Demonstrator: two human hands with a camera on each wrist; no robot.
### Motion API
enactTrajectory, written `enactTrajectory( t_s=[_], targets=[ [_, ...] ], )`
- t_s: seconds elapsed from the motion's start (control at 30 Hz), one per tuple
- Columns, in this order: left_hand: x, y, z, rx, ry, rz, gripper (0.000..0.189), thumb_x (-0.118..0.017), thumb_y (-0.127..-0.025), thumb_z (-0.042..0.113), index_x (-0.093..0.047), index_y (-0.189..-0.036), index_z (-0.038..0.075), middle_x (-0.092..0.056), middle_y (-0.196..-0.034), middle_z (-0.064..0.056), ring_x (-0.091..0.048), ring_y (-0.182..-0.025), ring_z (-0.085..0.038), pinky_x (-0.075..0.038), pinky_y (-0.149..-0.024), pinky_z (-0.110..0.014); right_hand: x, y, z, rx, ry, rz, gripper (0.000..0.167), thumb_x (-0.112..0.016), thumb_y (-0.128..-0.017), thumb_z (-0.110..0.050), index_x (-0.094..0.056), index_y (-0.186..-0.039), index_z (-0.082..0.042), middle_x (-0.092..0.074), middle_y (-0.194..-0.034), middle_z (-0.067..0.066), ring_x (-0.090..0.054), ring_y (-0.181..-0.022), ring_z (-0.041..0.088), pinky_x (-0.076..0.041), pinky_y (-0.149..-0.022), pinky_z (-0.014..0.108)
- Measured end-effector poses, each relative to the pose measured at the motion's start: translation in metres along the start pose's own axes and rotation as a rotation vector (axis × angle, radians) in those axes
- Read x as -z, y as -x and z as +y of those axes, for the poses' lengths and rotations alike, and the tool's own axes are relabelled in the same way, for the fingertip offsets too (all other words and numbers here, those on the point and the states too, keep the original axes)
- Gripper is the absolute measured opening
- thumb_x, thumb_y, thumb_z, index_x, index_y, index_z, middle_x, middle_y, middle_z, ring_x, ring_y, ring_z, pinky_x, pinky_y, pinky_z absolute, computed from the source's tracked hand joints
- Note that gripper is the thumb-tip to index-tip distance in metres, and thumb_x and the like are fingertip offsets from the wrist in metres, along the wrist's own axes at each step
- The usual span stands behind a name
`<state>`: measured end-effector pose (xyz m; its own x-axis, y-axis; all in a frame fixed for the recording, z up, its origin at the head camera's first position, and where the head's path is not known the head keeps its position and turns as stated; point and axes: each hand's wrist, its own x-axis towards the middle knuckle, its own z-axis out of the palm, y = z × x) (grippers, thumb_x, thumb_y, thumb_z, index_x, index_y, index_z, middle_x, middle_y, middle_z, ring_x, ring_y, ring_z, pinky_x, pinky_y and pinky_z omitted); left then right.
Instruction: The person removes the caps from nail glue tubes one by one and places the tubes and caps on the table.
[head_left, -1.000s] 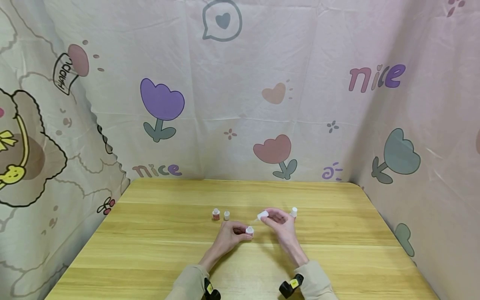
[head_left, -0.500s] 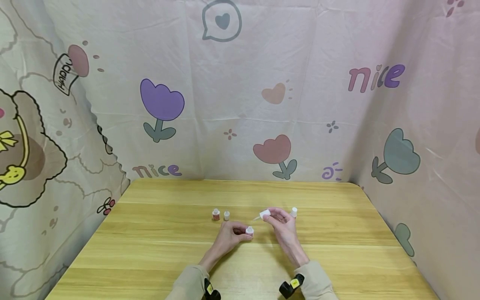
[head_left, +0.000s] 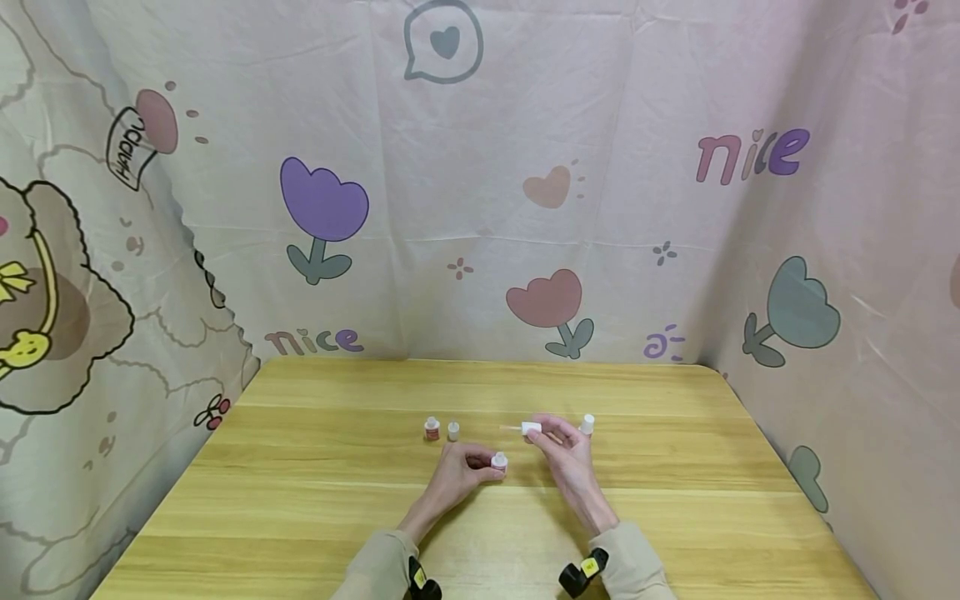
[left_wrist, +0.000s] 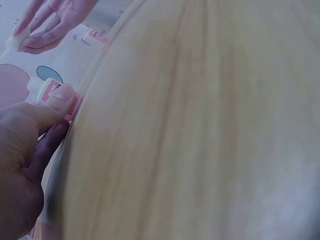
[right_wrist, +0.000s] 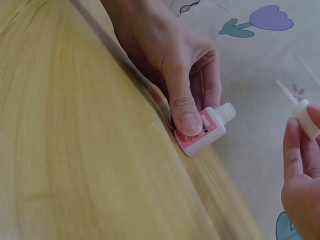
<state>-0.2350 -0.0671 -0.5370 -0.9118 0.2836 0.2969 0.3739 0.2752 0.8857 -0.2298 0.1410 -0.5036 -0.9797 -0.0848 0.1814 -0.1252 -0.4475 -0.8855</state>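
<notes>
My left hand [head_left: 456, 475] pinches a small white bottle [right_wrist: 211, 134] with a pink label between thumb and fingers. The bottle stands on the wooden table, its threaded neck uncapped. Just right of it and a little farther back, my right hand [head_left: 568, 457] holds a white brush cap [head_left: 531, 429] in its fingertips, raised off the table. The cap lies sideways, its thin brush [right_wrist: 286, 91] pointing left in the head view, apart from the bottle's neck. In the left wrist view, my left thumb [left_wrist: 61, 97] covers part of the label.
Behind my left hand stand another small bottle [head_left: 432, 429] with a red label and, next to it, a small white-topped piece [head_left: 453, 432]. A white-capped bottle [head_left: 588, 423] is partly hidden behind my right hand. A patterned cloth [head_left: 480, 208] hangs beyond the table [head_left: 337, 467].
My right hand has drawn the brush cap slightly right and back, turning it from slanting down toward the bottle to nearly level. My left hand and the bottle have stayed put.
</notes>
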Motion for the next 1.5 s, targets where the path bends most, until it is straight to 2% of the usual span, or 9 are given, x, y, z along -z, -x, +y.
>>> enactTrajectory(
  t_s=[0.2, 0.6, 0.7, 0.8, 0.9, 1.0, 1.2, 1.5],
  targets=[
    [-0.0004, 0.0, 0.0014, 0.004, 0.004, 0.006, 0.016, -0.085, -0.077, 0.007, -0.08, -0.092, 0.006, -0.079, -0.088, -0.012, -0.072, -0.074, -0.019, -0.055, -0.067, -0.02, -0.0017, -0.0001, -0.0009, -0.033, 0.0, 0.049, 0.025, -0.066, -0.088, 0.012, -0.071, -0.096, -0.011, -0.074, -0.094, -0.003, -0.071, -0.087, 0.011, -0.059, -0.087, 0.025],
    [-0.0002, 0.0002, 0.0002, -0.007, 0.014, 0.008, 0.016, -0.085, -0.077, 0.006, -0.079, -0.092, 0.005, -0.079, -0.088, -0.012, -0.072, -0.074, -0.018, -0.056, -0.067, -0.02, 0.0008, -0.0001, -0.0016, -0.072, 0.021, 0.043, 0.022, -0.067, -0.088, 0.01, -0.069, -0.095, -0.011, -0.079, -0.091, 0.0, -0.076, -0.087, 0.014, -0.059, -0.09, 0.028],
    [-0.0002, 0.0001, 0.0007, -0.011, 0.018, 0.009, 0.016, -0.085, -0.077, 0.006, -0.079, -0.093, 0.005, -0.079, -0.088, -0.013, -0.072, -0.074, -0.02, -0.056, -0.067, -0.021, 0.0015, 0.0, -0.0015, -0.083, 0.044, 0.038, 0.019, -0.067, -0.089, 0.008, -0.069, -0.098, -0.009, -0.079, -0.091, 0.0, -0.076, -0.087, 0.014, -0.059, -0.09, 0.028],
    [-0.0001, -0.0001, 0.0004, -0.014, 0.023, 0.006, 0.017, -0.085, -0.077, 0.006, -0.079, -0.093, 0.005, -0.079, -0.089, -0.013, -0.073, -0.075, -0.021, -0.056, -0.068, -0.021, 0.0023, -0.0002, -0.0003, -0.075, 0.09, 0.027, 0.017, -0.066, -0.091, 0.005, -0.069, -0.107, 0.0, -0.079, -0.093, -0.001, -0.075, -0.086, 0.013, -0.059, -0.088, 0.027],
    [0.0003, -0.0001, 0.0001, -0.018, 0.013, 0.001, 0.017, -0.085, -0.078, 0.009, -0.08, -0.093, 0.007, -0.079, -0.089, -0.012, -0.073, -0.075, -0.018, -0.056, -0.068, -0.02, 0.0028, -0.0008, 0.0015, -0.071, 0.153, 0.028, 0.025, -0.064, -0.094, 0.003, -0.064, -0.117, 0.013, -0.077, -0.093, -0.003, -0.071, -0.083, 0.009, -0.059, -0.083, 0.024],
    [0.0, 0.0004, 0.0, -0.022, -0.012, 0.001, 0.016, -0.086, -0.078, 0.011, -0.08, -0.092, 0.008, -0.079, -0.088, -0.011, -0.072, -0.075, -0.013, -0.056, -0.069, -0.02, 0.0024, -0.0017, 0.0032, -0.084, 0.222, 0.036, 0.034, -0.06, -0.097, 0.0, -0.056, -0.123, 0.022, -0.071, -0.092, -0.005, -0.065, -0.082, 0.005, -0.056, -0.079, 0.02],
    [-0.0019, 0.0008, 0.0005, -0.037, -0.039, 0.019, 0.016, -0.085, -0.078, 0.01, -0.08, -0.093, 0.008, -0.079, -0.088, -0.01, -0.071, -0.075, -0.006, -0.057, -0.07, -0.019, 0.0006, -0.0025, 0.0031, -0.154, 0.264, 0.028, 0.037, -0.054, -0.101, -0.001, -0.05, -0.128, 0.024, -0.062, -0.094, -0.004, -0.059, -0.086, 0.006, -0.051, -0.081, 0.018],
    [-0.0064, -0.0006, 0.0026, -0.022, -0.071, 0.072, 0.017, -0.084, -0.079, 0.01, -0.079, -0.095, 0.005, -0.079, -0.088, -0.011, -0.073, -0.077, -0.012, -0.056, -0.07, -0.019, 0.0062, -0.0073, 0.0067, -0.21, 0.336, 0.033, 0.036, -0.059, -0.097, 0.0, -0.054, -0.128, 0.018, -0.066, -0.103, 0.005, -0.063, -0.095, 0.015, -0.054, -0.084, 0.021]
  ],
)
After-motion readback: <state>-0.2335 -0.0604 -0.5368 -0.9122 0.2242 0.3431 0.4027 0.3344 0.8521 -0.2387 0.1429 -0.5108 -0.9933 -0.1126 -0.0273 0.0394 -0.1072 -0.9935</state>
